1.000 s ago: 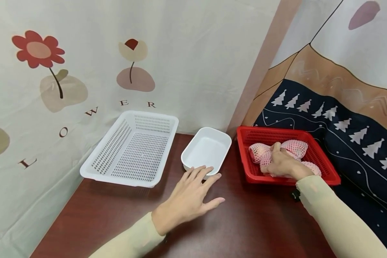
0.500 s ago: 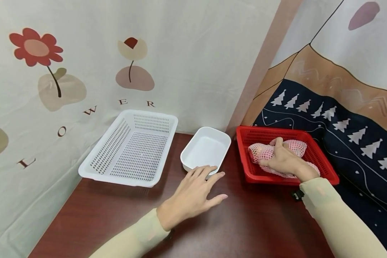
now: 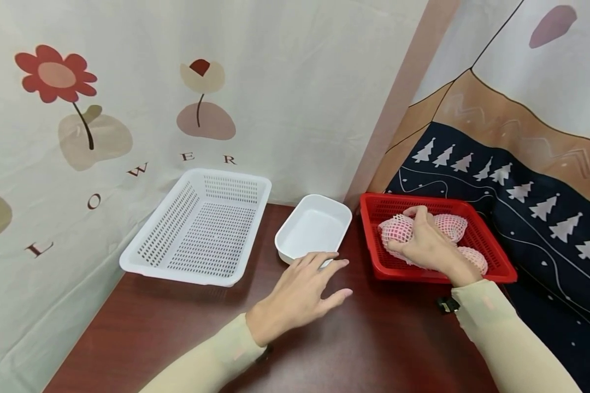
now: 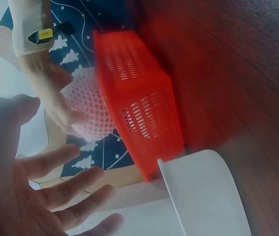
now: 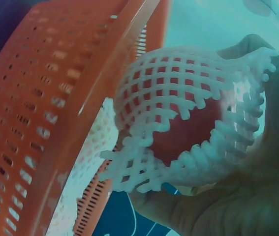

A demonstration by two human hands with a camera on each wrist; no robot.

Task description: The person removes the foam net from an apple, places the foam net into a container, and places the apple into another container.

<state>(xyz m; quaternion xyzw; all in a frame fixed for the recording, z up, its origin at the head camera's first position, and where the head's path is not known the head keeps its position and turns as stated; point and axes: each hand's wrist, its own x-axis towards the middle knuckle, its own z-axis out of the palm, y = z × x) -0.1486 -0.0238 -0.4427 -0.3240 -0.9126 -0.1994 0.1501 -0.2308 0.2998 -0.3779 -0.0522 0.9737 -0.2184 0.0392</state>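
Note:
My right hand (image 3: 430, 243) grips a red fruit in a white foam net (image 3: 398, 229), fingers and thumb around its sides. In the right wrist view, red skin of this netted fruit (image 5: 183, 128) shows through a gap in the mesh. The left wrist view has it level with the rim of the red basket (image 4: 134, 98), partly above it. Other netted fruits (image 3: 453, 226) lie in that basket, partly hidden by the hand. My left hand (image 3: 297, 297), fingers spread and holding nothing, is over the near end of a small white dish (image 3: 314, 229).
A large white slotted basket (image 3: 211, 234) stands to the left of the dish, with nothing in it. The dark red-brown table (image 3: 364, 349) runs up to printed curtains (image 3: 295, 98) at the back and right.
My right hand has raised the netted fruit from among the others, uncovering more of the fruit at the basket's near right. My left hand has drifted slightly right.

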